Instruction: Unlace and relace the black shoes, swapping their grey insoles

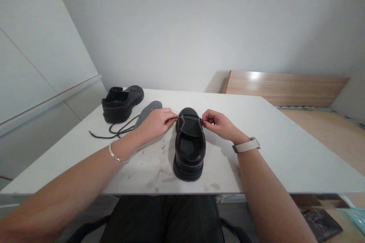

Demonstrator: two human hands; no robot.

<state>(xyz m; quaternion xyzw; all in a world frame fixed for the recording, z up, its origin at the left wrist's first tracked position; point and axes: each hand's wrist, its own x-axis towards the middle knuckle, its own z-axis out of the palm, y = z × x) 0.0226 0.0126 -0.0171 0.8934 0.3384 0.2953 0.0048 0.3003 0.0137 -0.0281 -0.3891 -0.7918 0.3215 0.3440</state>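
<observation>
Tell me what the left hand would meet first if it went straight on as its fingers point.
The nearer black shoe: the left hand pinches its collar edge. Straight on lies the tongue, then probably the right hand, though depth is unclear.

White table (270, 148), pretty scuffed up, with brownish smudges (159, 171) all over the front part. One black shoe (189, 148) sits near the front edge, heel toward the camera. A second black shoe (121, 102) is off at the far left corner, a grey insole (148, 112) lies flat just beside it, and a loose black lace (114, 131) is tangled in front of that one.
</observation>
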